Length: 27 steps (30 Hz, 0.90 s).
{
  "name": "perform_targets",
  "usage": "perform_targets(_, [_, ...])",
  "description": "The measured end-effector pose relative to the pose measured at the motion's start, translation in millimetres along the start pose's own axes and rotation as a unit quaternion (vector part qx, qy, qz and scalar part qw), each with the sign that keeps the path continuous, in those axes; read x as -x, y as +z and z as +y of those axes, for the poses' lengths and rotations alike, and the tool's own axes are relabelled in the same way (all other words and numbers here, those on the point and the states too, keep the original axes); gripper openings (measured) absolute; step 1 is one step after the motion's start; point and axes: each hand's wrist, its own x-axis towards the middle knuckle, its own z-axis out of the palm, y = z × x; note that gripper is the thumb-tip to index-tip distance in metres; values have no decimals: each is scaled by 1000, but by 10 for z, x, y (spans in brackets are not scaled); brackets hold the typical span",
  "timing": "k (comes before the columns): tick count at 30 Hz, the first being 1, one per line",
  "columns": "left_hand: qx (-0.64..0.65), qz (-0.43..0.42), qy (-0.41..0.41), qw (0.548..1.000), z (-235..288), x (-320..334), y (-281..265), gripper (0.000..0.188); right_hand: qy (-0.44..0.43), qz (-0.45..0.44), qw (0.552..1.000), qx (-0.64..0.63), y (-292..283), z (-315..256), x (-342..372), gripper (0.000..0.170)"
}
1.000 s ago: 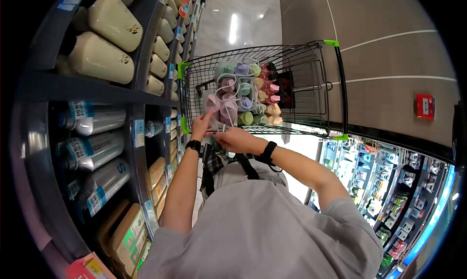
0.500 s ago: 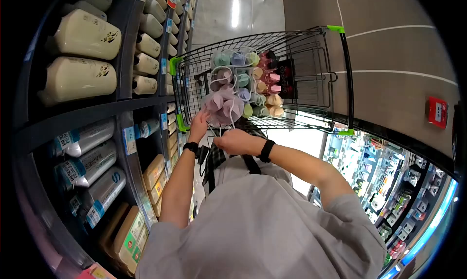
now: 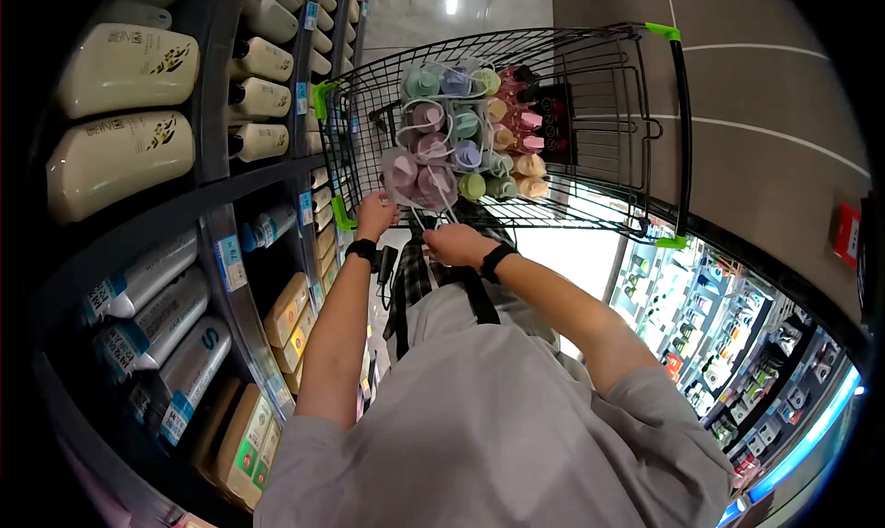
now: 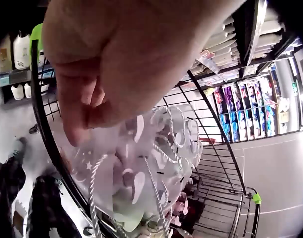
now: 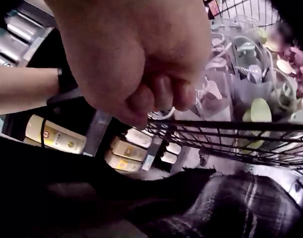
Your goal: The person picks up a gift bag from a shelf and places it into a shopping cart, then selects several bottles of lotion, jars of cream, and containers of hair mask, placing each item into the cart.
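Observation:
A translucent gift bag [image 3: 438, 197] with white rope handles stands in the shopping cart [image 3: 604, 201], holding pink and mauve pump bottles [image 3: 402, 170]. My left hand [image 3: 376, 217] is at the bag's near left corner, beside the cart rim. In the left wrist view, the thumb and index finger of that hand [image 4: 107, 74] come together at the bag's film [image 4: 89, 171], the other fingers curled behind. My right hand [image 3: 458, 245] grips the white rope handle [image 5: 165, 116] just over the cart's near side; the right wrist view shows its fingers curled tightly, with cord coming out below them.
More bagged bottles [image 3: 467, 121] in green, blue and yellow fill the cart, beside pink bottles [image 3: 527, 145] and a dark box [image 3: 556, 127]. Shelves of cream bottles [image 3: 124, 63] and silver bottles [image 3: 189, 357] line the left. A lit display [image 3: 701, 316] is at right.
My left hand has drawn back from the bottles to the bag's corner. The right hand keeps hold of the rope. The cart has shifted slightly upward and rightward in the head view.

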Motion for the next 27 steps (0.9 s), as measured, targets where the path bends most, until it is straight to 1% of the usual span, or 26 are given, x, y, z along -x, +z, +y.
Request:
perform_targets(1, [-2, -1, -1, 1000, 46, -14, 24, 46, 8, 4, 1000, -6, 25, 34, -12, 16])
perform_targets(3, [8, 48, -21, 999, 110, 8, 107, 59, 19, 4, 1000, -17, 54, 56, 0, 16])
perform_targets(4, [9, 46, -23, 999, 202, 43, 130, 59, 38, -17, 999, -21, -1, 49, 8, 19])
perform_targets(5, [27, 64, -30, 997, 297, 77, 145, 68, 57, -38, 997, -26, -55, 39, 22, 23])
perform_targets(6, [45, 83, -35, 995, 316, 46, 168, 78, 60, -39, 997, -26, -98, 51, 35, 23])
perform_targets(7, [31, 74, -37, 996, 329, 18, 177, 91, 67, -36, 996, -56, -149, 65, 59, 24])
perform_targets(8, [33, 72, -39, 996, 333, -4, 213, 91, 73, -36, 993, -87, -177, 74, 91, 25])
perform_targets(9, [5, 86, -34, 996, 329, -44, 245, 90, 75, -39, 993, -87, -165, 110, 115, 25])
perform_targets(10, [-22, 101, -27, 994, 335, -103, 277, 90, 59, 19, 989, -136, -158, 154, 132, 24])
perform_targets(11, [-20, 98, -30, 994, 339, -171, 285, 90, 43, 77, 979, -184, -137, 190, 152, 23])
perform_targets(12, [-93, 73, -26, 993, 301, -254, 263, 75, 45, 71, 979, -186, -128, 220, 157, 23])
perform_targets(14, [-235, 24, -21, 971, 191, -327, 224, 47, 105, 212, 945, -226, -162, 294, 107, 22])
perform_targets(15, [-293, 45, -3, 955, 253, -198, 254, 29, 132, 248, 915, -292, -206, 318, 73, 29])
perform_targets(16, [-293, 48, -9, 955, 167, -155, 287, 29, 192, 243, 866, -392, -379, 247, 79, 32])
perform_targets(17, [-277, 66, 2, 959, 94, -118, 303, 27, 176, 322, 866, -340, -334, 369, 35, 34])
perform_targets(18, [-263, 84, 16, 961, 36, -120, 293, 24, 158, 402, 856, -284, -406, 404, -34, 37])
perform_targets(19, [-312, 48, 57, 947, -6, -146, 271, 23, 174, 432, 839, -283, -474, 436, -70, 41])
perform_targets(20, [-316, 49, 57, 946, -39, -198, 239, 23, 192, 461, 820, -280, -539, 475, -77, 46])
perform_targets(21, [-292, 13, 53, 955, -90, -241, 213, 23, 212, 458, 814, -289, -726, 376, -49, 53])
perform_targets(22, [-266, -22, 47, 963, -71, -204, 199, 23, 167, 476, 806, -311, -824, 382, -68, 56])
perform_targets(23, [-365, -13, 103, 925, -31, -193, 186, 29, 177, 446, 811, -334, -914, 373, -53, 57])
perform_targets(24, [-364, -11, 102, 926, 23, -199, 183, 29, 184, 416, 816, -356, -996, 386, -58, 59])
perform_targets(25, [-340, 32, 77, 937, 65, -190, 184, 35, 183, 414, 817, -357, -967, 463, -85, 59])
perform_targets(26, [-318, 73, 52, 944, 95, -173, 183, 41, 197, 386, 838, -332, -882, 558, -124, 56])
perform_targets(27, [-319, 72, 50, 944, 198, -123, 192, 41, 211, 359, 856, -307, -797, 662, -162, 55])
